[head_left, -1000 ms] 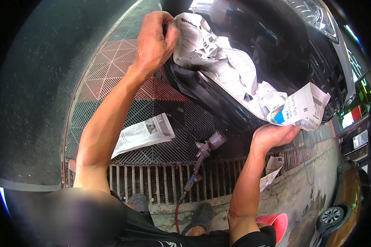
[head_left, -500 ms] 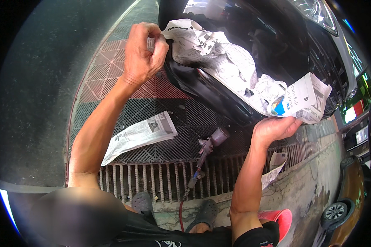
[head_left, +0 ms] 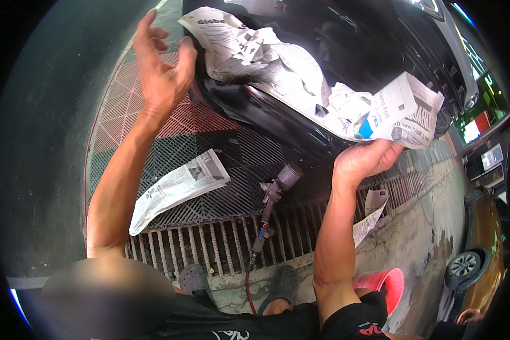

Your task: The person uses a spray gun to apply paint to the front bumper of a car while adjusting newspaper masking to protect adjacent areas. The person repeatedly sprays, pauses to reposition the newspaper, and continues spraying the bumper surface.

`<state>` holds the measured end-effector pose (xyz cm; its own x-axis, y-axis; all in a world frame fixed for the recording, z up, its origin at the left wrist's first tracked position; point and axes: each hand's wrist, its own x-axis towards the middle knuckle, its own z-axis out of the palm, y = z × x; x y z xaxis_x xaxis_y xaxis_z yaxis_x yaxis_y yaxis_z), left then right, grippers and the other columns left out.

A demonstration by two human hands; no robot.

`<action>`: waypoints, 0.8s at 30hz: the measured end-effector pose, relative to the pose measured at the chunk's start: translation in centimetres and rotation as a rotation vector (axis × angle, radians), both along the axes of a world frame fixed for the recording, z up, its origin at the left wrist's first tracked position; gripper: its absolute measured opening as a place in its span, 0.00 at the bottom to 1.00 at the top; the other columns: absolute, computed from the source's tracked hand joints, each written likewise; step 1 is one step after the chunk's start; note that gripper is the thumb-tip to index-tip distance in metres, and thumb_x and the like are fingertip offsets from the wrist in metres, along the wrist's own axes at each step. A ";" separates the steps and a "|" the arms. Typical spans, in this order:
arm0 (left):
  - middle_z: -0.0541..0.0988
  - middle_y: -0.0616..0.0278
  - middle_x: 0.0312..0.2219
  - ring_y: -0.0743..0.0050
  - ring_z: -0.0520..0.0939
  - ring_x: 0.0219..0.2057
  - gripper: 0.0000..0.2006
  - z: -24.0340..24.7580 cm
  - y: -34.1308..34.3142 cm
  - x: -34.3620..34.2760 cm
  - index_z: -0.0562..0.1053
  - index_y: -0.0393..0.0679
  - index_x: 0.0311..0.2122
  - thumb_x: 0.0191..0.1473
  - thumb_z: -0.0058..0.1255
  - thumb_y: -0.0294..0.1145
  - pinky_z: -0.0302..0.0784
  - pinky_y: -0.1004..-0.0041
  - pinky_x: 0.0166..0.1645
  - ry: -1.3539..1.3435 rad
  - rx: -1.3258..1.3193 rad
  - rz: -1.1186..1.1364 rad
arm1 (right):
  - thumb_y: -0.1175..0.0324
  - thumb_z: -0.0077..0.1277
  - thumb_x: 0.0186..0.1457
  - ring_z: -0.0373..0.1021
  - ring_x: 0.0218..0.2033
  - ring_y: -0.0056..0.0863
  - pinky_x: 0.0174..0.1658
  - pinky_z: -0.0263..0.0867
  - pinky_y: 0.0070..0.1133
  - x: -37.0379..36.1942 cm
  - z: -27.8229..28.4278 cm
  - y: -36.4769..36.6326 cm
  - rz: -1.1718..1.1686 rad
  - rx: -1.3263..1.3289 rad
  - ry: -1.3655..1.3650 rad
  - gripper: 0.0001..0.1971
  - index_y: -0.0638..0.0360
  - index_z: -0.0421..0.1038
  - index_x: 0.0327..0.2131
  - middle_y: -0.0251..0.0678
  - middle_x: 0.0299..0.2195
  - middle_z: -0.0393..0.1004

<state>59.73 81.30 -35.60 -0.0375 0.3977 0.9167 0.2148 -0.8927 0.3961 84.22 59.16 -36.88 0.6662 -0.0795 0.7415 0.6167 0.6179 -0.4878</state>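
Observation:
Crumpled newspaper sheets (head_left: 292, 71) lie along the edge of a glossy black car body panel (head_left: 277, 116). My left hand (head_left: 167, 76) is raised just left of the sheets' upper left corner, fingers spread and holding nothing. At the other end, my right hand (head_left: 364, 161) is curled against the lower edge of a folded newspaper piece (head_left: 405, 116). Its fingertips are partly hidden behind the paper.
A spray gun (head_left: 275, 192) with a red hose (head_left: 249, 292) rests by the drain grate (head_left: 181, 243). One folded newspaper (head_left: 178, 184) lies on floor tiles, another (head_left: 371, 218) near my right forearm. A red bucket (head_left: 394, 289) and a brown car (head_left: 481, 255) are to the right.
My left hand has let go of the newspaper's upper left corner, moved up and left, and spread its fingers. My right hand stays at the folded piece. The whole view has shifted slightly.

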 end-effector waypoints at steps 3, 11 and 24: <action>0.70 0.54 0.48 0.70 0.71 0.46 0.38 0.4 -0.4 -0.1 0.59 0.38 0.66 0.53 0.66 0.27 0.68 0.67 0.51 0.020 0.267 0.087 | 0.65 0.48 0.67 0.71 0.55 0.32 0.58 0.67 0.29 0.4 -0.3 0.2 0.009 0.061 -0.022 0.21 0.70 0.64 0.57 0.48 0.56 0.73; 0.78 0.50 0.44 0.54 0.77 0.43 0.27 1.2 -4.5 3.0 0.72 0.39 0.54 0.45 0.65 0.23 0.71 0.60 0.50 0.156 0.559 -0.058 | 0.62 0.62 0.61 0.73 0.51 0.26 0.58 0.67 0.27 3.3 -2.6 -0.9 -0.128 -0.062 -0.107 0.27 0.67 0.66 0.57 0.39 0.51 0.74; 0.80 0.59 0.39 0.58 0.78 0.39 0.18 -0.4 -9.1 8.3 0.77 0.42 0.45 0.48 0.68 0.24 0.69 0.63 0.46 0.455 0.464 -0.147 | 0.76 0.55 0.65 0.66 0.34 0.12 0.39 0.64 0.15 5.0 0.7 -3.2 0.118 -0.052 0.117 0.06 0.67 0.70 0.43 0.29 0.36 0.75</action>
